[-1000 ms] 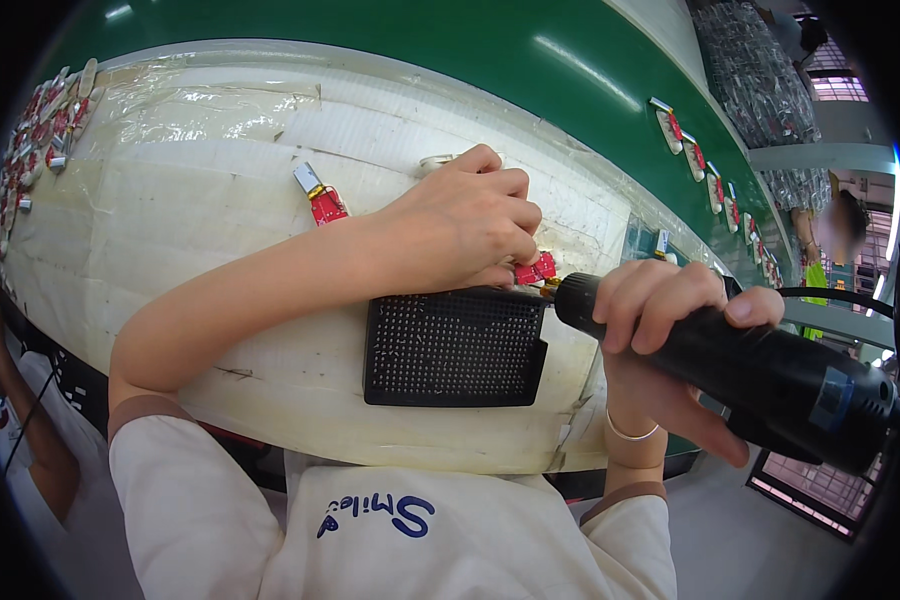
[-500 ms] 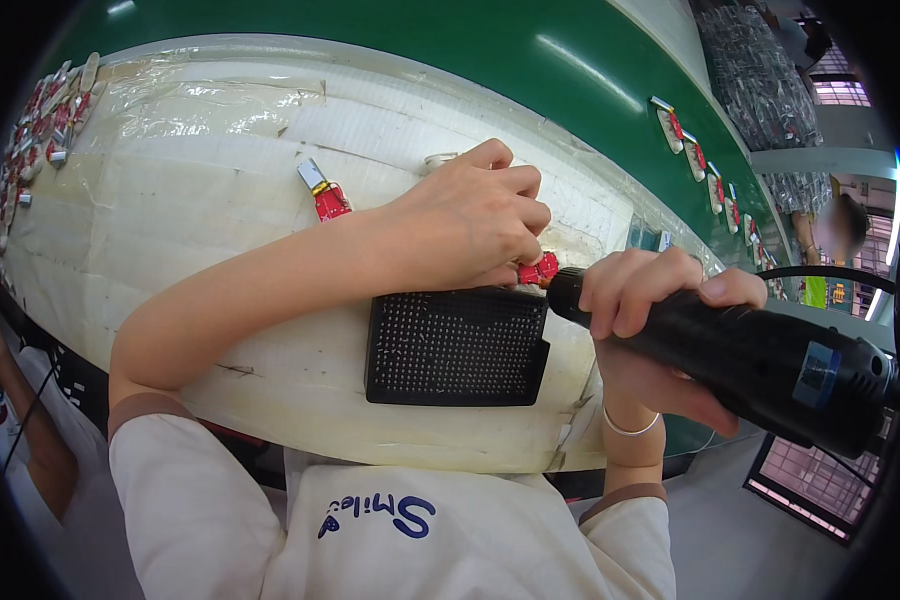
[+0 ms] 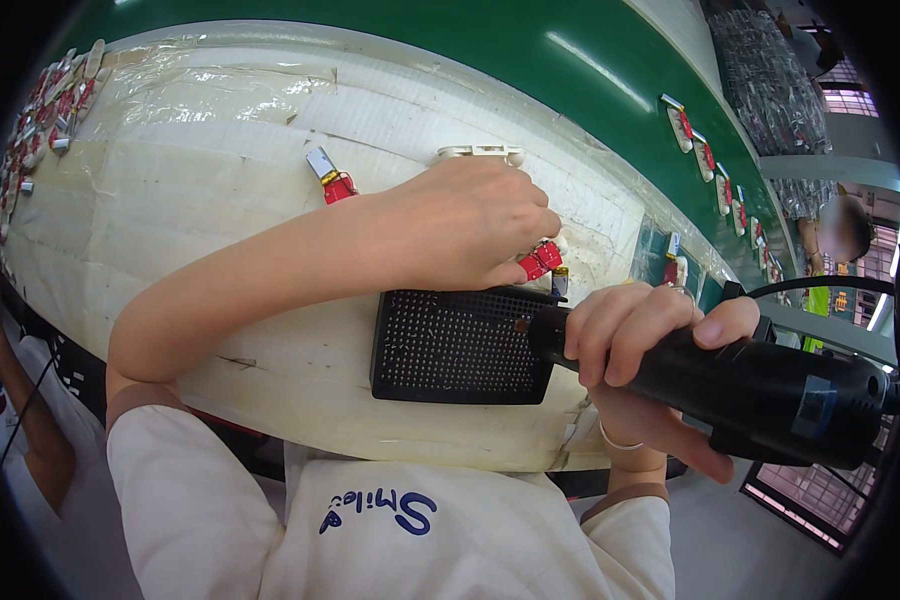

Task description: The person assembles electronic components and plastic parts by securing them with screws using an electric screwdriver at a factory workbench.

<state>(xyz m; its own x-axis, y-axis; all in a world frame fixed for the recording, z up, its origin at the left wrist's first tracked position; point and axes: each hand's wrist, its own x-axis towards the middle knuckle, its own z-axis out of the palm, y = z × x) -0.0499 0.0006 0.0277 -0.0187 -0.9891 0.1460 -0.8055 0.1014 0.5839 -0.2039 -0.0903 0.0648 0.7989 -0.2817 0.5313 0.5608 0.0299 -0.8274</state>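
My left hand [image 3: 480, 215] is closed on a small red circuit board assembly [image 3: 542, 261], which has pale plastic beside it and a battery-like silver and yellow piece hanging from it. My right hand [image 3: 638, 340] wraps around a black electric screwdriver [image 3: 735, 385], held nearly level. Its tip reaches over the upper right part of a black tray [image 3: 455, 398] with rows of small screws standing in it. Behind my left hand lies a white plastic shell [image 3: 480, 152]. Another red board with a silver battery [image 3: 337, 186] rests beyond my left forearm.
A pile of red-and-white assemblies [image 3: 55, 125] lies at the far left. More assemblies [image 3: 705, 158] stand in a row on the green surface [image 3: 450, 22] at the right. Another red-board piece [image 3: 674, 265] is beyond my right hand. A black cable [image 3: 820, 283] arches above the screwdriver.
The screwdriver tip has left the red board and moved down and left over the screw tray. My left hand has turned slightly, and the white shell behind it shows more fully.
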